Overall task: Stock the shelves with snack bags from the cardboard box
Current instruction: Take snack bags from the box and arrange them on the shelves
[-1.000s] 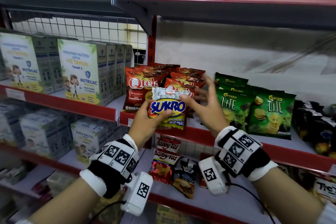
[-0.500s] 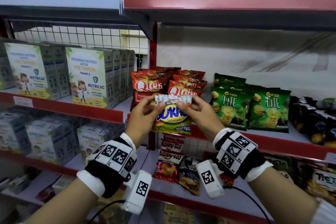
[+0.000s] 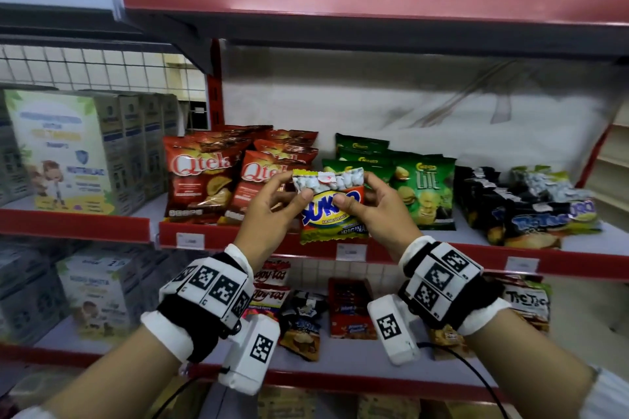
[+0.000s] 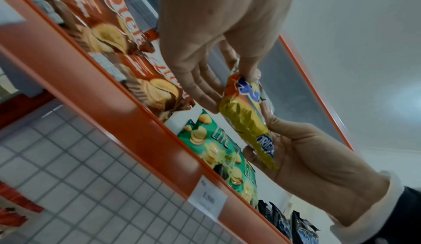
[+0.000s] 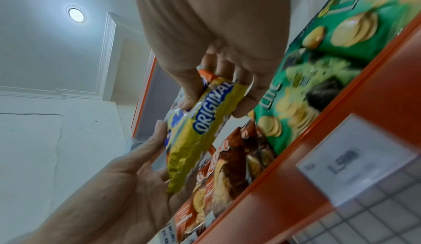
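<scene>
A yellow-and-red Sukro snack bag [image 3: 332, 214] hangs upright in front of the middle shelf's red edge [image 3: 442, 257], level with the gap between the red Qtela bags [image 3: 204, 177] and the green Lite bags [image 3: 422, 190]. My left hand [image 3: 280, 196] pinches its crimped top at the left corner, thumb in front. My right hand [image 3: 372, 202] pinches the right corner the same way. The left wrist view shows the Sukro bag [image 4: 246, 122] edge-on, between my left hand [image 4: 212, 86] and my right hand [image 4: 307, 149]. The right wrist view shows the bag [image 5: 198, 140] held by my right hand [image 5: 227, 89].
Dark blue snack bags [image 3: 531, 211] fill the shelf's right end. Nutrilac boxes [image 3: 68, 153] stand on the left bay. The upper shelf [image 3: 340, 0] overhangs close above. The lower shelf [image 3: 340, 360] holds several more snack bags. Price tags sit on the red edge.
The Sukro bag has moved up and to the right, from in front of the Qtela bags towards the gap. My right hand went from spread fingers to pinching its top.
</scene>
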